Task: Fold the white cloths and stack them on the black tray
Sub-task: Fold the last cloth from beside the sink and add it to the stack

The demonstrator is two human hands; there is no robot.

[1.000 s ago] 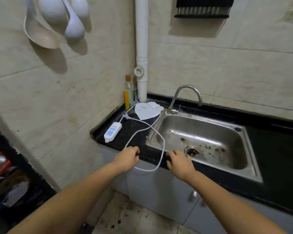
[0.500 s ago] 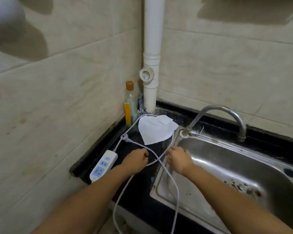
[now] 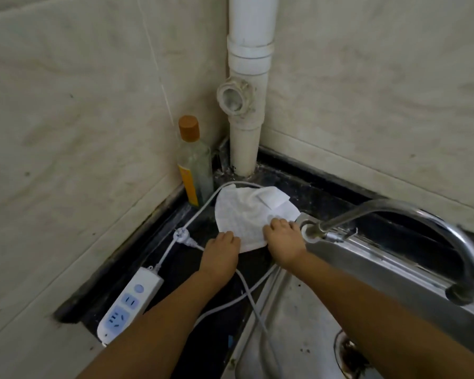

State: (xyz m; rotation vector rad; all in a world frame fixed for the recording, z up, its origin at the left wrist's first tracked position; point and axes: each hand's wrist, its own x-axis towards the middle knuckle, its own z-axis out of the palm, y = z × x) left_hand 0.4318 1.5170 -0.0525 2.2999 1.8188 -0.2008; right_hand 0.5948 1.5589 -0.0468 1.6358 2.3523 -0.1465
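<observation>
A white cloth (image 3: 246, 214) lies crumpled on the black countertop (image 3: 137, 258) in the corner, with a small folded white piece (image 3: 272, 199) on its far side. My left hand (image 3: 220, 251) is at the cloth's near left edge, fingers curled down onto it. Fingers curled, my right hand (image 3: 283, 239) grips the near right edge beside the faucet base. No black tray is in view.
A white power strip (image 3: 125, 305) lies at the left, and its cable (image 3: 225, 303) loops under my arms and around the cloth. A bottle with an orange cap (image 3: 193, 165) and a white drain pipe (image 3: 245, 119) stand in the corner. The faucet (image 3: 394, 214) arches over the steel sink (image 3: 298, 318).
I have leaned in closer to the corner. Both hands moved forward from the counter's front edge, over the cable, onto the near edge of the white cloth.
</observation>
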